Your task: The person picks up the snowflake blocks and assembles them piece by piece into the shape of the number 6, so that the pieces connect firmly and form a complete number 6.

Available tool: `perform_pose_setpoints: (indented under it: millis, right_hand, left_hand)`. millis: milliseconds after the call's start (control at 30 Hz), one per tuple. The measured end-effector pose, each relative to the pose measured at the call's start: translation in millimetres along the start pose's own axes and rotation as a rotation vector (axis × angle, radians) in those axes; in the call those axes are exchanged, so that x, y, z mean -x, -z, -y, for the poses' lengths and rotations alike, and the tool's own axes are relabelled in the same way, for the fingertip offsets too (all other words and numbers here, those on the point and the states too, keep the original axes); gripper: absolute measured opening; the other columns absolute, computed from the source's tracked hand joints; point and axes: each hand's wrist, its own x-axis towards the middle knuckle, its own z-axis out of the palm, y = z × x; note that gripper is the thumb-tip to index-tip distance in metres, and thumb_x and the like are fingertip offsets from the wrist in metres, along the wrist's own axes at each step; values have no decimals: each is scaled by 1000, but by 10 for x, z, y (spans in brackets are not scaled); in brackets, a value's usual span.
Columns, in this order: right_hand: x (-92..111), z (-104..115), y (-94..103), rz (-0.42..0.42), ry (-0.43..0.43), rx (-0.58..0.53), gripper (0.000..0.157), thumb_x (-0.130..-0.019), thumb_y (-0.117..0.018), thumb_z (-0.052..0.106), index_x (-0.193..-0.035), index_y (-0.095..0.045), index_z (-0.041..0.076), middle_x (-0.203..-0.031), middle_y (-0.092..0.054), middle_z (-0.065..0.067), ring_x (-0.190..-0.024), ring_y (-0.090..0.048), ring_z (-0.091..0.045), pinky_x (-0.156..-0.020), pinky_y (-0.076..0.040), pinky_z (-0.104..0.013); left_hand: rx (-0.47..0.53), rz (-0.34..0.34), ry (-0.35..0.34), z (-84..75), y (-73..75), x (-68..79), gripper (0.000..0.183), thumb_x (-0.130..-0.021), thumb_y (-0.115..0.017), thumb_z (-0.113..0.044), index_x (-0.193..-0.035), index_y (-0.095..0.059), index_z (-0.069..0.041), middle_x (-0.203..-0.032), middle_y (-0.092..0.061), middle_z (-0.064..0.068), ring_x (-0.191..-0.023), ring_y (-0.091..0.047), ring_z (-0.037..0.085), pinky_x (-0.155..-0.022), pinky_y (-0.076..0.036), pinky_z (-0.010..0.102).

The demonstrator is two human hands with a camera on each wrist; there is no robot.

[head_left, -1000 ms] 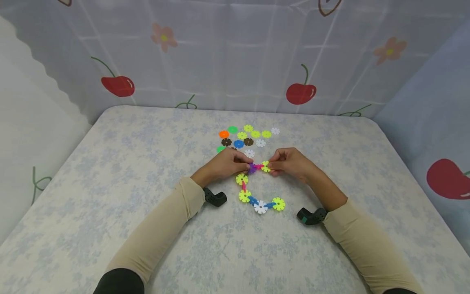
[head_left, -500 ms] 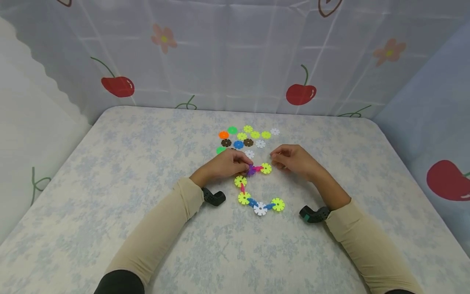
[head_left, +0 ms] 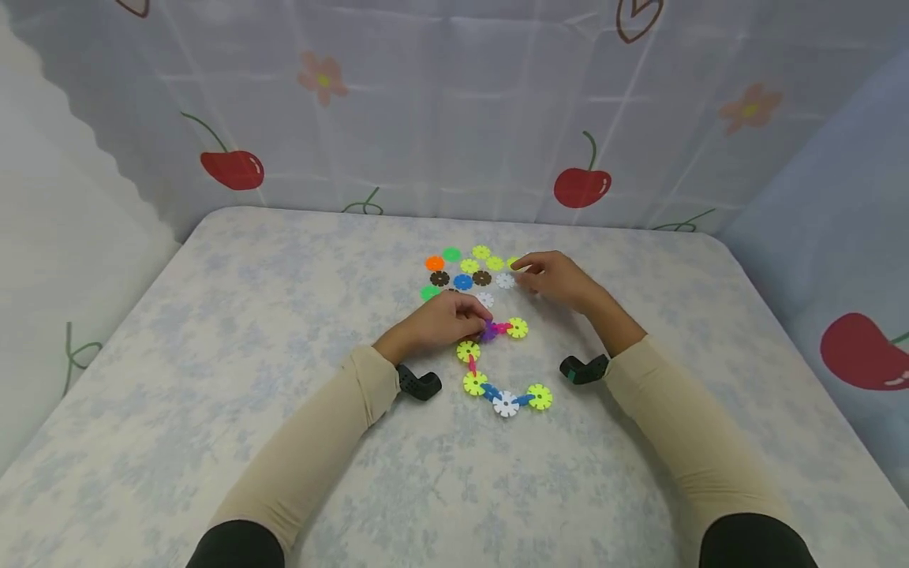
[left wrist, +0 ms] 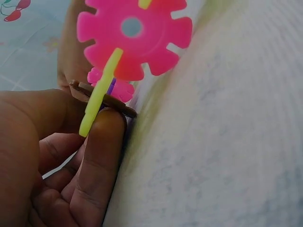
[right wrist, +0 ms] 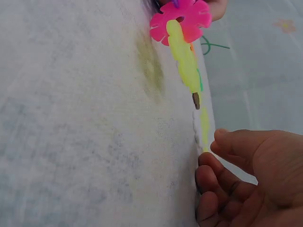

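A curved chain of notched plastic interlocking discs [head_left: 506, 405] lies on the table, in yellow, pink, blue, white and purple. My left hand [head_left: 442, 322] pinches it near the purple disc [head_left: 488, 331]; in the left wrist view, a brown disc [left wrist: 124, 108] sits between thumb and finger, beside a pink disc [left wrist: 154, 49]. A yellow disc [head_left: 518, 328] ends the chain on the right. My right hand [head_left: 557, 278] reaches over the loose discs, closest to a yellow disc [head_left: 513, 263] and a white disc [head_left: 505, 281]. The right wrist view has its thumb and fingers apart, gripping nothing visible.
Loose discs lie in a group at the back middle, among them an orange disc [head_left: 435, 263], a blue disc [head_left: 463, 282] and a green disc [head_left: 451, 254]. A curtain [head_left: 454, 110] printed with cherries hangs behind the patterned tabletop [head_left: 355, 489].
My right hand has let go of the chain's yellow end disc and moved away to the loose discs at the back. The left hand keeps its pinch in nearly the same place.
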Motion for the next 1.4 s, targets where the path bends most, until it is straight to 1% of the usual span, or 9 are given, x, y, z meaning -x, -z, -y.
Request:
perform_pose_setpoints:
  millis: [100,233,467,667,833,967,1067,1200,1400]
  right_hand:
    - [-90,-1,-28,10,-8,33,35,-100,-66,23,-131,-67,9,-106,-63,-14,-90,-57,-26,-74,-48,-34]
    - [-128,16,-33,17,-5,74,32,-97,-69,20,-127,-69,9,-101,-61,-13,-88,-54,-25,-73,-46,-34]
    - [-88,-8,-4,45,-6,1,23,-95,-72,13,-115,-67,3,-98,-59,-12,-89,-52,-25,-76,-46,-34]
    - [91,-83,18,13,-9,-81,19,-98,-69,15,-106,-58,2,-97,-63,-13,-87,-56,-25,-75,-48,-32]
    - [276,-170,41,-1,-29,-139,16,-98,-69,12,-105,-59,1,-97,-68,-13,-87,-62,-24,-74,-52,-28]
    - [430,-199,36,25,-37,-172,17,-98,-69,12,-110,-62,1,-99,-68,-14,-89,-64,-25,-76,-54,-28]
    - [526,-195,22,51,-43,-179,19,-97,-70,13,-111,-65,1,-98,-68,-13,-88,-63,-25,-77,-54,-28]
    - [616,-182,19,83,-41,-167,16,-95,-73,14,-103,-66,2,-92,-67,-12,-84,-62,-26,-74,-53,-29]
    - [701,-133,11,109,37,-142,13,-91,-76,9,-91,-65,2,-87,-66,-11,-79,-59,-25,-69,-51,-30]
  left_hand:
    - [-2,3,-8,8,-15,-6,17,-101,-63,-14,-113,-74,-9,-95,-72,0,-86,-66,16,-79,-54,30]
    - [-2,2,-11,11,-21,-6,16,-101,-64,-13,-113,-74,-9,-96,-73,0,-86,-66,16,-79,-55,30]
    - [-7,-9,-23,31,-6,-10,16,-101,-64,-14,-113,-74,-9,-93,-72,0,-84,-66,17,-78,-54,30]
    - [-8,-2,-32,23,-16,3,20,-102,-63,-14,-119,-73,-11,-97,-71,0,-86,-65,17,-79,-54,30]
    - [-29,12,-61,19,-14,0,22,-102,-62,-13,-121,-73,-12,-98,-70,0,-86,-63,18,-79,-53,30]
    - [-35,15,-65,20,-10,0,23,-101,-61,-11,-120,-73,-12,-98,-69,1,-86,-62,18,-78,-52,30]
    - [-34,10,-64,24,-9,2,23,-101,-61,-10,-120,-74,-13,-98,-69,1,-85,-62,18,-77,-52,30]
    - [-42,-1,-63,37,0,8,24,-101,-60,-10,-120,-74,-14,-101,-70,-1,-86,-63,18,-77,-52,30]
    - [-61,-5,-53,44,6,1,22,-102,-60,-11,-119,-74,-13,-101,-69,-2,-87,-64,17,-80,-54,30]
